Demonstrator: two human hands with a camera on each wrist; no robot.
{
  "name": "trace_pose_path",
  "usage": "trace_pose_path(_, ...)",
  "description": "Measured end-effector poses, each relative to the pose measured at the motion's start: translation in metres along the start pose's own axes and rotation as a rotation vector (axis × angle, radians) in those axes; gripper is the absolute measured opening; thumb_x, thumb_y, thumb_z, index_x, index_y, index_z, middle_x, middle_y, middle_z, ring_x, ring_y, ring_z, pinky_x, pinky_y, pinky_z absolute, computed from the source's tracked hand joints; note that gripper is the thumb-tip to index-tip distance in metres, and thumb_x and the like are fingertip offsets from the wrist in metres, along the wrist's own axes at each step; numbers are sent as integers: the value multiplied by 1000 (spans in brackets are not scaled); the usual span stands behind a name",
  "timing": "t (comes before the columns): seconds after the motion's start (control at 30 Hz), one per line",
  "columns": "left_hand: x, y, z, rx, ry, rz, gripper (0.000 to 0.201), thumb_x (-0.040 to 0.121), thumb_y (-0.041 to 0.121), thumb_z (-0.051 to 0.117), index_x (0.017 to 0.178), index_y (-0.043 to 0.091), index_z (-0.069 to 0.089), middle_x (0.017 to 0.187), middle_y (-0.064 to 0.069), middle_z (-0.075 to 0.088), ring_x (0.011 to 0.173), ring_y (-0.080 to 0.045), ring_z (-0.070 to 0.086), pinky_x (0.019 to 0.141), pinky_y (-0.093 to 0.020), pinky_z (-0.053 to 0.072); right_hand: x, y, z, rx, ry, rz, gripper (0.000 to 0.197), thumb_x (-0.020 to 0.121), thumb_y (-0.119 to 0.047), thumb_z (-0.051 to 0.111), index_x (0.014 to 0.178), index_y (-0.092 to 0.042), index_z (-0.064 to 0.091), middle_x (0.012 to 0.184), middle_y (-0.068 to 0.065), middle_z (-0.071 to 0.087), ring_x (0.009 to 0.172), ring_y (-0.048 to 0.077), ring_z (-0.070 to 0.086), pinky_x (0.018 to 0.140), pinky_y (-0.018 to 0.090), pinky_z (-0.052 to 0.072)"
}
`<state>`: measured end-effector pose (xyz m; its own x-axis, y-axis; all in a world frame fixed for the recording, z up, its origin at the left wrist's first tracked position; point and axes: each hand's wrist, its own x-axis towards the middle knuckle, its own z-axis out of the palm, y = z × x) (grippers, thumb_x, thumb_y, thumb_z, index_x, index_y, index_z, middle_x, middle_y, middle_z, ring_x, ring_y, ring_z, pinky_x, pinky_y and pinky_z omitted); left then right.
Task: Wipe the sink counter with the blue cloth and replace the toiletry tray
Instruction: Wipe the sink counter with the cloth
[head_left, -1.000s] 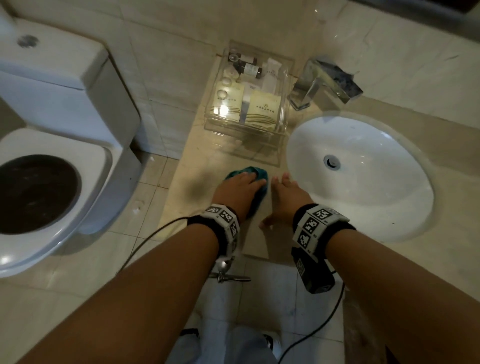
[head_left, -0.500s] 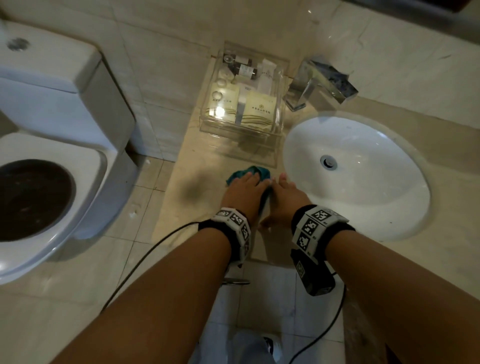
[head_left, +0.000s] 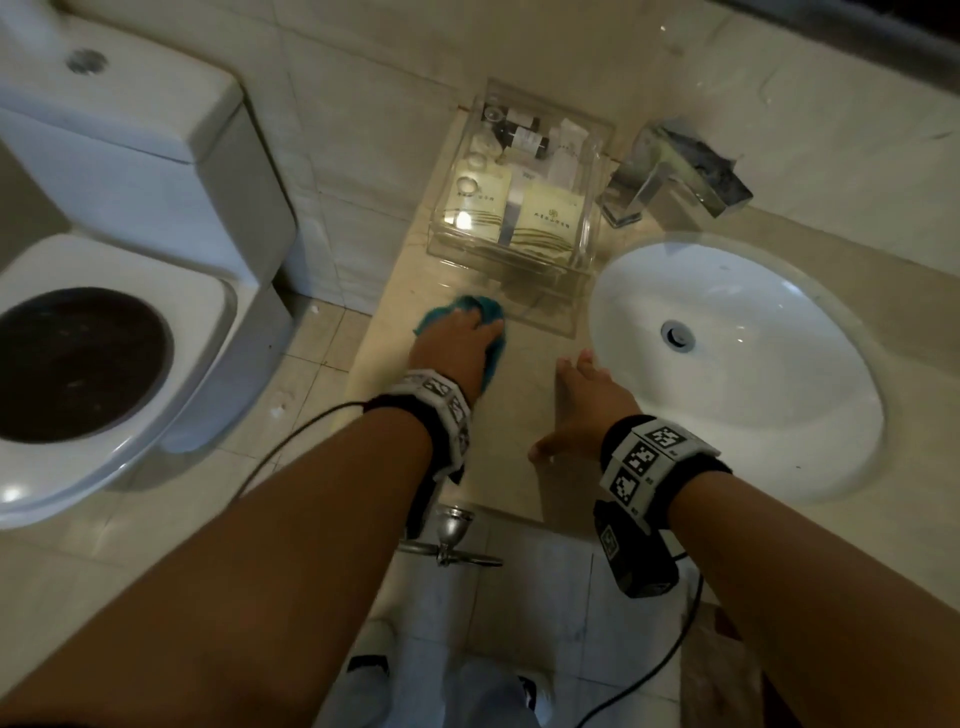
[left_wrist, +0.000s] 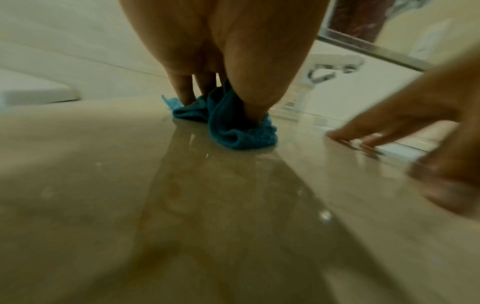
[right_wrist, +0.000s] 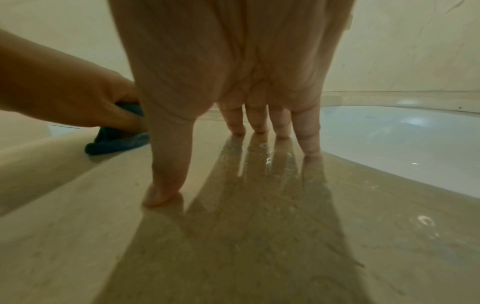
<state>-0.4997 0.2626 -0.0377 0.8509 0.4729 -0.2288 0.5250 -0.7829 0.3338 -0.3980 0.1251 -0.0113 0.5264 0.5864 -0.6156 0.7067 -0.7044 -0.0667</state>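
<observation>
Beside the toiletry tray (head_left: 589, 234), left hand (head_left: 454, 348) gripped the blue cloth (head_left: 475, 306).
Right hand (head_left: 587, 405) lay spread on counter (head_left: 519, 441) beside sink (head_left: 753, 415) rim.

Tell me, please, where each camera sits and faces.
Head: head-worn, looking down on counter, sink basin, toiletry tray; shows forearms, left hand, right hand.
Left wrist: low over counter, looking along left hand's fingers holding blue cloth.
Right wrist: low, looking along right hand's fingers spread on counter beside sink basin.
Shared: both wrist views show the blue cloth and the opposite hand.
</observation>
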Motion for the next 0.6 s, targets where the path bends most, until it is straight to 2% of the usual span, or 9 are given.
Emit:
trace_pose_path(0.13,-24,34,20,49,-70,161,58,95,17,47,149,23,25,156,-8,23,144,-25,20,116,-37,19,-5,-3,-2,-23,3,3,124,59,-55,78,149,-14,2,158,13,-6,146,29,4,117,37,18)
trace_pose_path(0.23,-30,20,21,45,-50,150,57,97,17,45,150,25,23,157,-6,18,145,-24,18,116,-36,19,-6,-6,-14,-21,5,14,108,64,-57,74,145,-11,19,153,14,17,140,31,23,114,40,29)
trace_pose_path(0.3,-29,-3,16,7,11,75,52,99,19,40,149,25,26,156,-7,21,143,-24,21,114,-34,21,-2,-10,-26,6,76,-1,99,67,-56,73,141,-11,27,148,13,27,133,34,33,109,42,35)
trace_pose_path(0.37,-26,-30,6,-27,38,-31,51,100,19,39,149,24,26,155,-7,22,142,-25,22,113,-34,22,3,-15,-31,23,108,-41,102,65,-55,75,144,-12,24,152,12,21,136,34,28,111,42,31)
trace_pose_path(0.43,-20,-53,-3,-21,1,-99,54,99,18,40,150,22,22,154,-7,21,141,-27,21,114,-37,22,10,-18,-27,11,47,-64,112,62,-55,76,147,-14,15,157,11,6,142,32,17,116,39,24)
trace_pose_path(0.5,-10,-66,-10,-2,-50,-123,56,99,17,40,151,19,17,156,-11,18,142,-29,18,116,-39,20,16,-18,-19,21,14,-60,120,60,-54,78,149,-16,6,158,10,-5,145,28,8,118,35,17)
trace_pose_path(0.6,11,-51,-15,58,-76,-111,61,97,16,45,151,16,17,156,-14,16,143,-33,17,116,-41,20,20,-15,-15,58,30,-67,122,60,-52,79,149,-16,3,158,10,-9,146,25,2,119,33,12)
